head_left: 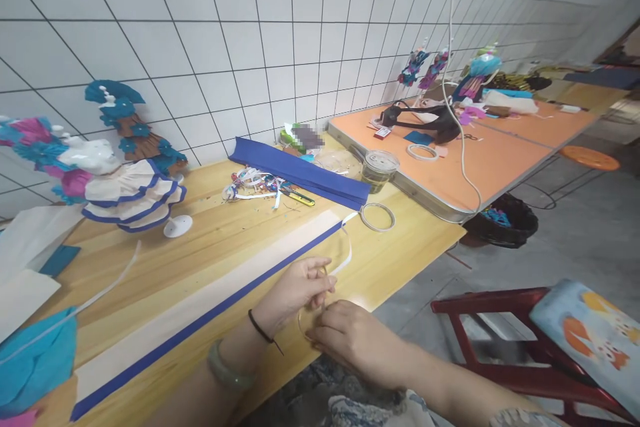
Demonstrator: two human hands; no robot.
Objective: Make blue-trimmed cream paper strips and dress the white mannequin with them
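My left hand point(303, 285), with a black band and a pale bangle on its wrist, pinches a thin white strip point(346, 260). That strip curves up toward the far end of a long cream paper band point(215, 280) with a blue edge, lying diagonally on the wooden table. Close beside it, my right hand point(355, 337) is closed near the table's front edge, its fingertips mostly hidden. A narrow loop of strip shows between the two hands, so the right fingers seem to grip it too. Just beyond lies a roll of narrow tape point(379, 229).
A folded blue paper length point(305, 177), a yellow utility knife point(299, 197), scraps and a clear tub point(380, 170) lie farther back. Paper-dressed figures point(133, 197) stand at left. An orange table point(500, 147) adjoins at right. A red stool point(490, 307) stands on the floor.
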